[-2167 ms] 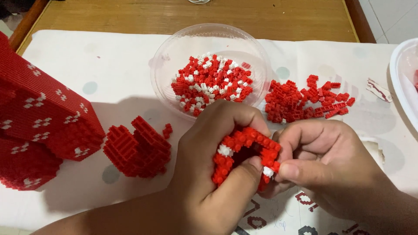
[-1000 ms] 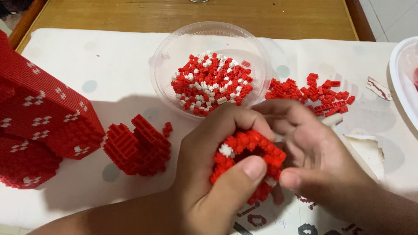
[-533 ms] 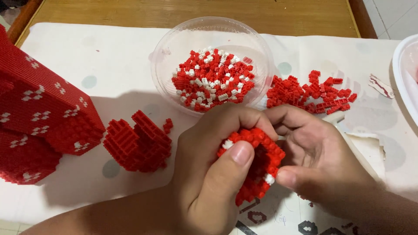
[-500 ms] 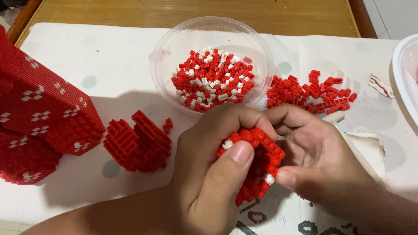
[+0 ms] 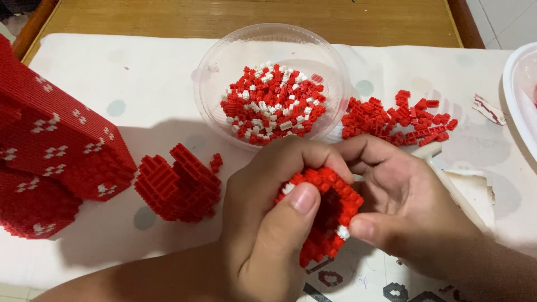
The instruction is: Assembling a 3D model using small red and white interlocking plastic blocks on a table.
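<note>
Both hands meet low in the middle of the view, closed around a small red block piece (image 5: 330, 215) built of tiny bricks, with a white brick at its top left and another at its right edge. The left hand (image 5: 268, 223) wraps it from the left, thumb pressed flat across the front and fingers curled over the top. The right hand (image 5: 414, 207) grips it from the right, thumb tip just under the white brick on the right edge, fingers bent behind the piece. The piece is held just above the bench (image 5: 112, 72), which is covered with a white cloth with pale dots.

Behind the hands stands a clear round bowl (image 5: 224, 61) holding a heap of loose red and white bricks (image 5: 274, 103). Just right of the bowl a loose pile of red bricks (image 5: 397, 120) lies on the cloth. Left of the hands rests a smaller red build (image 5: 179, 184) with stepped ridges, and a couple of stray bricks beside it. At the far left a large red block model (image 5: 50, 151) with small white flower-like marks fills the edge of the view. A white stick-like tool (image 5: 453, 184) lies under the right wrist, next to a torn scrap of paper (image 5: 475, 182). A white dish rim (image 5: 512, 100) shows at the right edge
</note>
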